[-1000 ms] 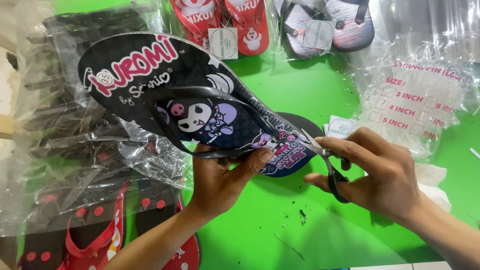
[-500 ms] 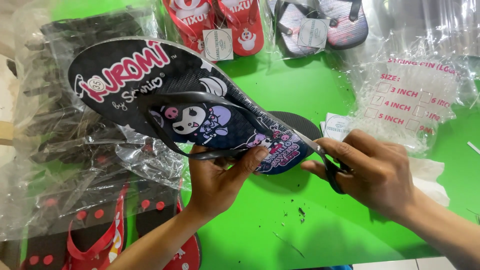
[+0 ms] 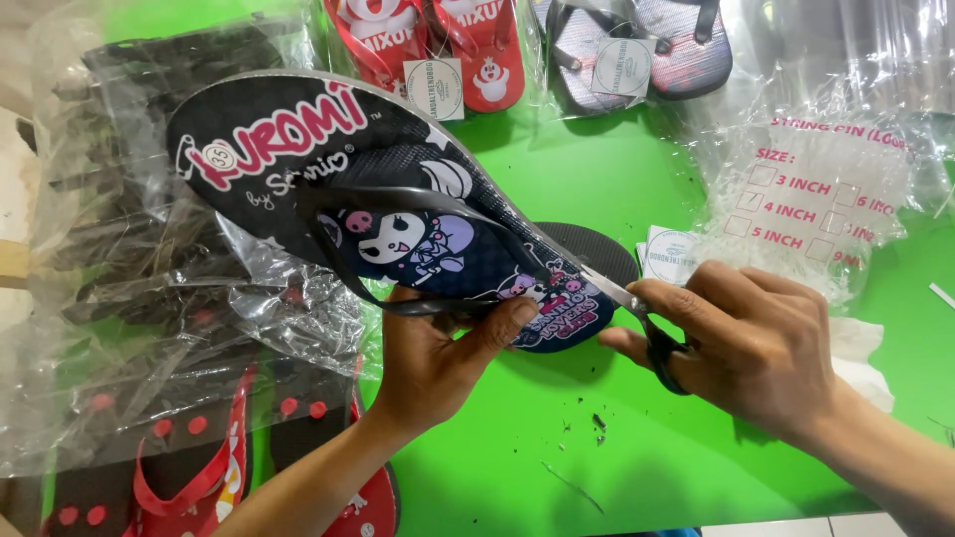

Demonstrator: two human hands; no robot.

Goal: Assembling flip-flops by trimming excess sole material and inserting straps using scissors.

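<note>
Item: black flip-flop point(image 3: 328, 189) w/ cartoon print, pink lettering; held tilted above the surface, heel end toward the right hand.
L hand point(image 3: 438, 358): grip clamped on flip-flop from below, thumb pressed on sole edge near the strap point(image 3: 398, 204).
R hand point(image 3: 756, 343): grip closed round scissors point(image 3: 647, 318), fingers thru the dark handles; blades point at the flip-flop's heel end, tips touching or just at it. Can't tell if blades are apart or together.
Surface point(image 3: 637, 447): bright green; small dark scraps point(image 3: 597, 423) lie below the hands.
Under item: second black sole point(image 3: 597, 249) flat on surface, mostly hidden.
Left side: clear plastic bags point(image 3: 149, 298) w/ dark flip-flops inside; red strapped pair point(image 3: 199, 477) near bottom.
Top: red pair point(image 3: 468, 50) and grey pair point(image 3: 637, 40), each w/ round paper tag.
Right: clear bag of plastic pins point(image 3: 816, 199), red printed size chart; white round tags point(image 3: 671, 254) beside it.
Progress (judged): trimming at heel end in hand; scraps suggest some cutting done. No tag seen on this flip-flop yet.
</note>
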